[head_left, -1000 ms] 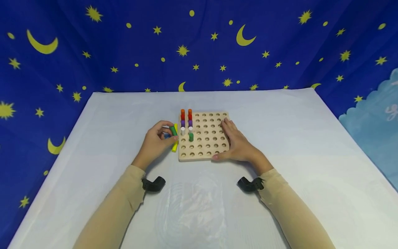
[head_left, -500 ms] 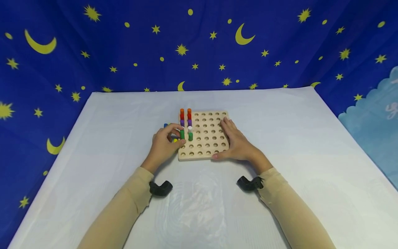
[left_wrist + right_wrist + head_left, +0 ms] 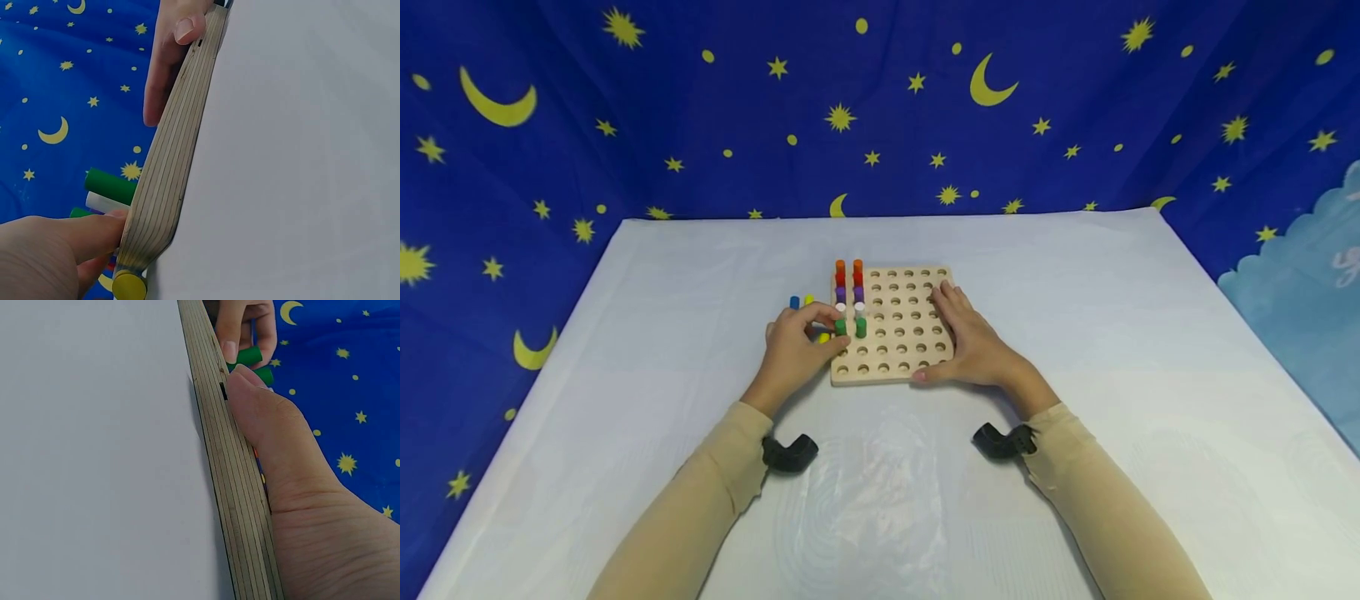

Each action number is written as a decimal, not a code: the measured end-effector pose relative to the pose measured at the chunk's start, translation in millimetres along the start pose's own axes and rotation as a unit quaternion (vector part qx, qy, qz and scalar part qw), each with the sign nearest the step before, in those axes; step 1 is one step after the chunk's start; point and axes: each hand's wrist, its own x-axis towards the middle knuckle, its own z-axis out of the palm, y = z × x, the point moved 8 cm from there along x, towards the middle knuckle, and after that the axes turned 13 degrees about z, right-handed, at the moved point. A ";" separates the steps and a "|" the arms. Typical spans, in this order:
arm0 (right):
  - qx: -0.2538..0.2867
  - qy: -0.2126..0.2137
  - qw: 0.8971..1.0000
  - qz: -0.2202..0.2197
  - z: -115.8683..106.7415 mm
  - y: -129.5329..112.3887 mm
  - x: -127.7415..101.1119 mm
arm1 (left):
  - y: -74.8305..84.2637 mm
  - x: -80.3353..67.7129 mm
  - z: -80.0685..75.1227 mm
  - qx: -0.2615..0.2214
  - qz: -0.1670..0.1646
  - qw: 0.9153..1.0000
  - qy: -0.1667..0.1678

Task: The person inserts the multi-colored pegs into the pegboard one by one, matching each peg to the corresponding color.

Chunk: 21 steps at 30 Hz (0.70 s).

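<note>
At the left edge of a wooden pegboard (image 3: 872,359), my left hand (image 3: 796,348) pinches a green peg (image 3: 841,328) between thumb and fingers. This peg stands upright in the leftmost column. Beside it is another green peg (image 3: 861,328) in the second column. Pairs of white pegs (image 3: 860,310), purple pegs (image 3: 859,294), red pegs (image 3: 858,280) and orange pegs (image 3: 858,266) stand behind them. My right hand (image 3: 983,354) rests on the board's right side, fingers extended over the top and thumb at the near edge.
Loose on the table (image 3: 865,500) left of the board lie a blue peg (image 3: 794,302) and yellow pegs (image 3: 808,299), partly hidden by the left hand. A yellow peg (image 3: 130,285) touches the board's corner in the left wrist view. Behind the table hangs a blue curtain (image 3: 895,108).
My left hand has brought the green peg right from beside the board and lowered it into a hole in the leftmost column. The right hand has stayed in place.
</note>
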 end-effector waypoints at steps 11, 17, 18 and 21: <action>-0.002 -0.002 1.000 0.000 0.5 -2.4 1.3 | -6.7 -3.6 -20.8 -0.018 -0.032 0.999 -0.016; 0.000 -0.001 1.000 0.000 0.3 -3.0 0.3 | -28.3 -12.6 -48.6 -0.011 -0.074 0.997 -0.013; 0.000 -0.001 1.000 0.000 0.4 -2.8 0.1 | -30.5 -13.6 -52.1 0.000 -0.073 0.997 -0.011; 0.000 -0.001 1.000 0.000 1.3 -2.4 0.0 | -34.9 -15.2 -57.1 0.036 -0.067 0.997 -0.019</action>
